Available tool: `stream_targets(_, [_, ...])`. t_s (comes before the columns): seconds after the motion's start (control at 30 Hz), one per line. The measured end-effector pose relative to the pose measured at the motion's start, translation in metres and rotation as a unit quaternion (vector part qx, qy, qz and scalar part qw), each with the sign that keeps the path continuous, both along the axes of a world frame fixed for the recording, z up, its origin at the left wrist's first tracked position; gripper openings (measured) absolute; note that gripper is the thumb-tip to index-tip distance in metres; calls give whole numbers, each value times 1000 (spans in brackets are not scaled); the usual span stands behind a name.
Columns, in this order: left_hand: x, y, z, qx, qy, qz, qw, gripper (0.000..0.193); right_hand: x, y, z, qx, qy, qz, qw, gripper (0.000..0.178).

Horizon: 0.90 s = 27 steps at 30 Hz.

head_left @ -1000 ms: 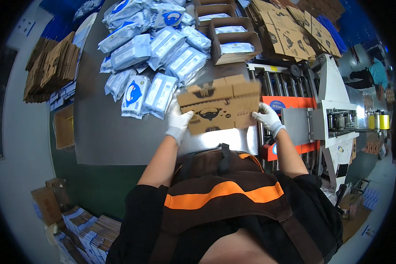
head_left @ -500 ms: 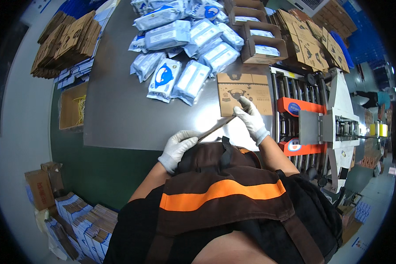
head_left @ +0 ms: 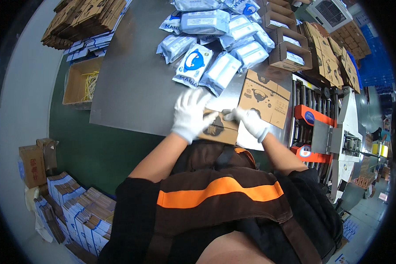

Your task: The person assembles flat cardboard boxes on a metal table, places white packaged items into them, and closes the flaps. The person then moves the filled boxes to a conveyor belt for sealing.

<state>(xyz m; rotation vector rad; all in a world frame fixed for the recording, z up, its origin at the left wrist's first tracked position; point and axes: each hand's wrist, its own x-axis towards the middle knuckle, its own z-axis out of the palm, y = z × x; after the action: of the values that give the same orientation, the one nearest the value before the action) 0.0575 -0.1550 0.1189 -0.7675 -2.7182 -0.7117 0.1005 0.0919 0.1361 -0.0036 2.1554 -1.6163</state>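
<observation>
Since 0.5 s ago both hands are coming together over the carton (head_left: 220, 128) at the table's (head_left: 132, 88) near edge — before, the left was hanging back near the body. Left hand (head_left: 190, 113) is lying across the carton's top, fingers spread and blurred, prob. pressing a flap down; right hand (head_left: 250, 122) is pinching the other end, fingers curled on the edge, steadying it. A 2nd flat carton (head_left: 265, 97) is lying just beyond, close for reach. Packs (head_left: 207, 44) are piling further back. Carton's underside and flaps are hidden by gloves; exact grip unclear.
</observation>
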Motion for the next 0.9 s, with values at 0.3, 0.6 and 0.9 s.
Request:
stream_targets(0.3, [-3,-133,-71,369,-159,229,887,56,-89,-107,-78,-318,-267,-40,909,49])
stream_targets(0.6, [-47,-161,-45,534,-274,338,725,63,-69,-208,-23,349,280,463,765,40])
stream_targets(0.9, [-85,-174,-52,235,-308,316,866,38,-245,-134,-48,297,65,-228,925,126])
